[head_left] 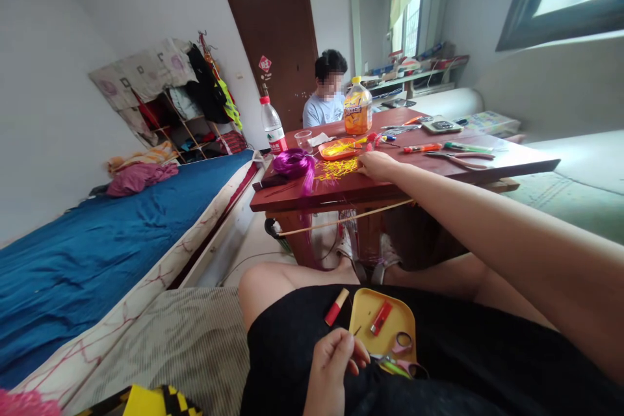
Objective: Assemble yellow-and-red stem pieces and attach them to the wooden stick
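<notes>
My right hand (377, 166) reaches out to the red-brown table (439, 172), its fingers at the right edge of a pile of short yellow strands (338, 169); what its fingertips hold, if anything, is hidden. Low over my lap, my left hand (337, 361) is closed, thumb against fingers, with a thin dark piece near the fingertips too small to name. Beside it on my lap lies a yellow tray (358, 305) with a red lighter (381, 318) and small scissors (403, 342). A red and tan tube (337, 307) lies left of the tray.
Purple thread (294, 162) hangs over the table's front edge. Behind the pile are an orange dish (336, 151), a clear cup (303, 139), a red-capped bottle (273, 127) and an orange drink bottle (358, 110). Pliers (463, 159) lie at the right. A person (324, 101) sits across; a blue bed (131, 227) stands left.
</notes>
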A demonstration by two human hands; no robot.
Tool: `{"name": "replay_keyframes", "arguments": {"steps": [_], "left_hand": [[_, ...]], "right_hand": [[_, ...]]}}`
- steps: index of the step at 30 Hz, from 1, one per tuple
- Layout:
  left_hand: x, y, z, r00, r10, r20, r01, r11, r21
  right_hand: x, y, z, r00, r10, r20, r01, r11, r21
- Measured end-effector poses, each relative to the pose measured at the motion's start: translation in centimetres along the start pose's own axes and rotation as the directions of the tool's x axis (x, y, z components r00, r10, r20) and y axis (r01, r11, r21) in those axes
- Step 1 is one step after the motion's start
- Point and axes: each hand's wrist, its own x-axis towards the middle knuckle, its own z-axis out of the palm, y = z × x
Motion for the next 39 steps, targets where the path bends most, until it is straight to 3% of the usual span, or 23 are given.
{"name": "replay_keyframes", "arguments": {"steps": [4,6,8,11,13,14,17,21,23,25,28,33,39], "left_hand": [[-0.1,0.2,0.0,1.000,-0.024,-0.020,0.023,0.999,-0.037],[-0.2,0.3,0.0,0.998,-0.033,-0.045,0.029,0.996,-0.086],[-0.4,0.5,0.2,0.996,-0.053,-0.078,0.041,0.987,-0.153],[-0.5,0.7,0.8,0.991,-0.094,-0.099,0.067,0.967,-0.244],[-0.6,0.6,1.1,0.990,-0.094,-0.104,0.064,0.963,-0.261],[-0.7,0.5,1.2,0.988,-0.089,-0.122,0.055,0.964,-0.259],[-1.1,0.2,1.5,0.969,-0.093,-0.229,0.040,0.973,-0.227],[-1.7,0.5,1.4,0.960,-0.077,-0.270,0.041,0.990,-0.136],[-1.9,0.9,1.3,0.975,-0.103,-0.196,0.075,0.987,-0.141],[-1.9,1.3,1.2,0.985,-0.162,-0.056,0.151,0.973,-0.173],[-1.9,1.5,0.8,0.962,-0.248,0.118,0.264,0.953,-0.150],[-1.7,1.5,0.3,0.916,-0.353,0.190,0.363,0.932,-0.020],[-1.5,1.4,0.0,0.881,-0.416,0.227,0.427,0.904,-0.001]], "right_hand": [[-0.9,-0.2,-1.3,0.998,0.010,-0.060,-0.005,0.996,0.087],[-3.3,-0.9,-1.8,0.992,0.008,-0.122,0.010,0.990,0.139],[-7.4,-2.2,-1.2,0.984,-0.008,-0.177,0.042,0.981,0.192],[-16.0,-5.6,1.8,0.980,-0.112,-0.167,0.159,0.940,0.302],[-21.7,-8.2,4.6,0.954,-0.212,-0.210,0.296,0.768,0.569],[-24.1,-9.5,5.9,0.949,-0.211,-0.233,0.312,0.717,0.623],[-28.1,-12.3,8.7,0.918,-0.295,-0.266,0.397,0.694,0.601],[-28.4,-12.5,8.8,0.905,-0.315,-0.284,0.424,0.706,0.568],[-28.0,-11.5,8.0,0.913,-0.297,-0.280,0.407,0.712,0.572],[-27.9,-10.4,7.4,0.919,-0.274,-0.283,0.391,0.723,0.570],[-27.8,-9.0,7.0,0.913,-0.295,-0.284,0.405,0.752,0.520],[-27.4,-7.6,7.3,0.865,-0.428,-0.261,0.500,0.769,0.398],[-27.0,-6.7,7.1,0.816,-0.528,-0.234,0.577,0.762,0.294]]}}
